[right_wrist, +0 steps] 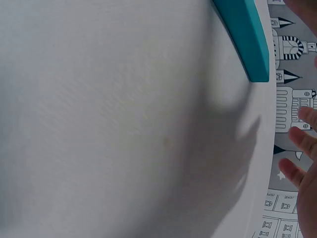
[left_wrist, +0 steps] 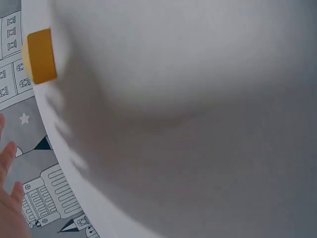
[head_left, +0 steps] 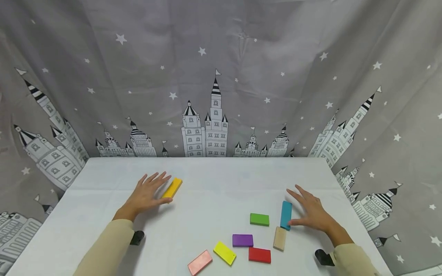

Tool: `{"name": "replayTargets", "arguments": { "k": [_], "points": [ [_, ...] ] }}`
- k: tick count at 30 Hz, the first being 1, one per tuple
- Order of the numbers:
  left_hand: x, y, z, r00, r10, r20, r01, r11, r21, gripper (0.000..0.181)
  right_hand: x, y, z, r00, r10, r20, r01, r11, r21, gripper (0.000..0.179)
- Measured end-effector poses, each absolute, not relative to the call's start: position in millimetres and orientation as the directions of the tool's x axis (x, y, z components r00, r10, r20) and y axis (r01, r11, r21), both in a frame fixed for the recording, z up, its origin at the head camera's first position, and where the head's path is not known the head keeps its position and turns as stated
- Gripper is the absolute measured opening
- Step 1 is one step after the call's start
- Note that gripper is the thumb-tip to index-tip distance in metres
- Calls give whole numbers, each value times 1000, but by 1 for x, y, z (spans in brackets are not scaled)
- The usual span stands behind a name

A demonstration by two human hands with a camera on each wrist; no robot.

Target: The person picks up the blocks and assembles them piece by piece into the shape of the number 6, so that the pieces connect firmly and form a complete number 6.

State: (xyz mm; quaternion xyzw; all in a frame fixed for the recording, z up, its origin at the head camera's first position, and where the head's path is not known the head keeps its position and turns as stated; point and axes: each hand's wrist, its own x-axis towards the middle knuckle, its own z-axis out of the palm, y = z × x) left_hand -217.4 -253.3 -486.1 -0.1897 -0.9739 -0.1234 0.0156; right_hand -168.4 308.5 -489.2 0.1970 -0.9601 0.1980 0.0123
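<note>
On the left of the white table, my left hand (head_left: 146, 193) is spread with its fingers apart beside an orange-yellow block (head_left: 173, 188). Its thumb overlaps the block's near end in the head view. The left wrist view shows that block (left_wrist: 42, 56) at upper left, with fingertips (left_wrist: 6, 157) apart from it. To the right, my right hand (head_left: 310, 211) is spread beside a blue block (head_left: 286, 214), its thumb at the block's lower end. That block (right_wrist: 246, 39) appears teal in the right wrist view, away from the fingers (right_wrist: 302, 141). Neither hand grips anything.
A bare wood block (head_left: 279, 239) lies against the blue one's near end. Green (head_left: 259, 219), purple (head_left: 243, 240), red (head_left: 259, 255), yellow (head_left: 225, 253) and pink (head_left: 200, 263) blocks lie flat nearby on the table (head_left: 207, 203). A grey castle-print curtain (head_left: 255, 57) stands behind.
</note>
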Motion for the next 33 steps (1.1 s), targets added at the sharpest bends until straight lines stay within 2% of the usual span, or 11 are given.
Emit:
{"name": "replayTargets", "arguments": {
  "k": [9,15,24,33],
  "points": [
    [-222,-241,-495,-923,382,55,384,893,236,63,-164,301,-493,-926,-374,50,-359,831,-424,94],
    [-224,-240,-494,-904,425,49,423,873,241,56,-164,296,-492,-926,-377,20,-346,828,-441,83],
    [-229,-241,-490,-889,453,-63,428,872,236,55,-167,297,-493,-915,-403,-12,-358,826,-435,69],
    [-233,-240,-488,-878,464,-116,434,875,212,56,-169,295,-488,-906,-422,-45,-358,817,-453,66]
  ]
}}
